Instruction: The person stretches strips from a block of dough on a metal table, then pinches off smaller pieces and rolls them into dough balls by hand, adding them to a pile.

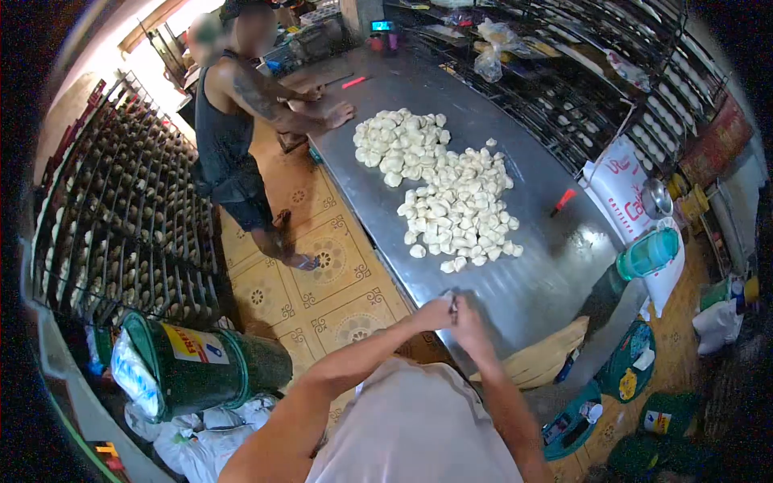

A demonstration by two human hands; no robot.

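My left hand (435, 312) and my right hand (469, 320) meet at the near edge of the metal table (531, 298). The fingers of both are closed and pressed together; whatever is between them is too small and blurred to name. Just beyond my hands lies a heap of small pale dough pieces (459, 217). It joins a second heap of dough pieces (401, 143) farther up the table.
A co-worker (225, 121) stands at the table's left side, one hand resting on it. A red-handled tool (566, 199) lies toward the right edge, near a white sack (620, 185) and a green container (648, 253). Loaded racks (137, 201) line the left.
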